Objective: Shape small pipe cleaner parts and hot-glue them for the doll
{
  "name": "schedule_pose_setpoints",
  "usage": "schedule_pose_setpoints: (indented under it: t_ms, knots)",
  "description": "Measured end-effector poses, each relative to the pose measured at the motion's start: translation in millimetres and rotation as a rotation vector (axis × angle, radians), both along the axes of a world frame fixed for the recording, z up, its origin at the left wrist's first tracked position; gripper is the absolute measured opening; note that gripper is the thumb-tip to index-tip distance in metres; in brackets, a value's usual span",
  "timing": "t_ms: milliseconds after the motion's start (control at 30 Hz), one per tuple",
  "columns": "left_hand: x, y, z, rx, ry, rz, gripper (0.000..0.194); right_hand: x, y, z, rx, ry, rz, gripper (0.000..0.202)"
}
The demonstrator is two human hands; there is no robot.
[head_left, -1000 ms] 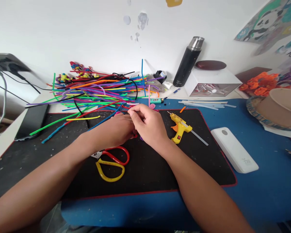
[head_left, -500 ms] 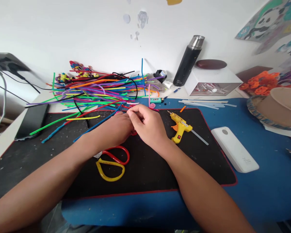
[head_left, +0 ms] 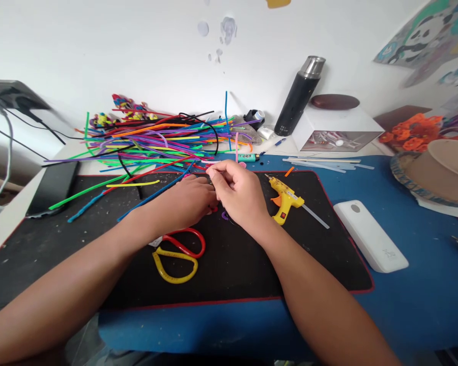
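We've got our R hand (head_left: 241, 194) just left of the glue gun (head_left: 289, 200), thumb close to index; our L hand (head_left: 189, 201) curls right beside it, farther left of the gun. Can't tell what either grips, fingers hide it. Red bit (head_left: 214, 209) peeks out btwn our hands, purple loop (head_left: 225, 216) near it, both left of the gun; scissors (head_left: 185, 250) lower left, pipe cleaners (head_left: 156, 140) upper left.

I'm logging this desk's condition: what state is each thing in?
Left hand: fingers curled; contents hidden
Right hand: thumb and index finger pinched together
Scissors: lying flat, blades mostly hidden
Hot glue gun: lying on its side, glue stick protruding; power unclear
Vacuum flask: capped
Lighter: unlit
Pipe cleaners: piled loosely, some bent
Power bank: lying flat, charge unreadable
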State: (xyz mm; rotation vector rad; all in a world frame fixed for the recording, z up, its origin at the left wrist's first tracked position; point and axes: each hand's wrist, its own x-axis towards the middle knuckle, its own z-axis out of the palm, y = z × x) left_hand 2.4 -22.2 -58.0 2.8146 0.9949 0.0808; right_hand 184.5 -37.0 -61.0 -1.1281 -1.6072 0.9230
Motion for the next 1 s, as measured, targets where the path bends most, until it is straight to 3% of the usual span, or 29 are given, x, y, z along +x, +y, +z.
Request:
schedule_pose_setpoints:
  t_ms: [133,567,833,1000]
  knots:
    - [-1.8,2.5,-6.2,0.013,0.016,-0.019,0.028,-1.4,0.1,-1.8,0.010,-0.010,0.009,0.017]
    - [2.6,2.3,-4.8,0.031,-0.020,-0.032,0.034,-1.5,-0.7,-3.0,0.049,-0.078,0.007,0.016]
    - [-3.0,7.5,15.5,0.035,0.044,0.039,0.023,-0.1,-0.4,-2.7,0.044,-0.054,0.017,0.019]
    - [-2.1,6.1,13.5,0.027,0.031,0.030,0.024,-0.2,-0.1,-2.1,0.025,-0.030,0.006,0.020]
